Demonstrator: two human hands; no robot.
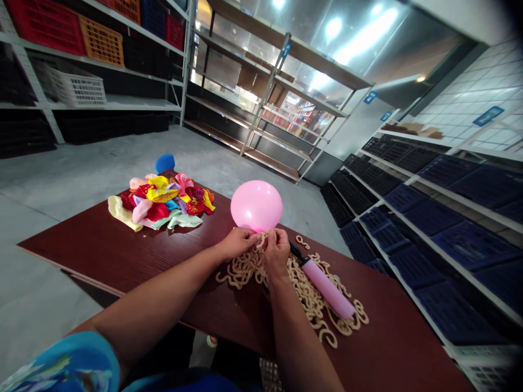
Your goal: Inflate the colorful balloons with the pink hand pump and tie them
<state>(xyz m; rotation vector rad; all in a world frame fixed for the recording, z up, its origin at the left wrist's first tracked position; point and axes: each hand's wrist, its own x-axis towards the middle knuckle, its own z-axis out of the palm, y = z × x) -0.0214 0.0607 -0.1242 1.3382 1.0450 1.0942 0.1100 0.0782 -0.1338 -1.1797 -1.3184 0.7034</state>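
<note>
Dark blue crates (469, 245) fill the right-hand shelves; their contents cannot be seen. Over the table (122, 250), the pink balloon (256, 205) sits inflated, round and glossy, above a heap of beige clips (310, 305). The left hand (237, 242) and right hand (277, 251) both pinch its neck.

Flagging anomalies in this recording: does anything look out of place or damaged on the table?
Nothing damaged. The left hand and right hand pinch the neck of the pink balloon; the pump lies across the clip pile, one stray clip beside it.
</note>
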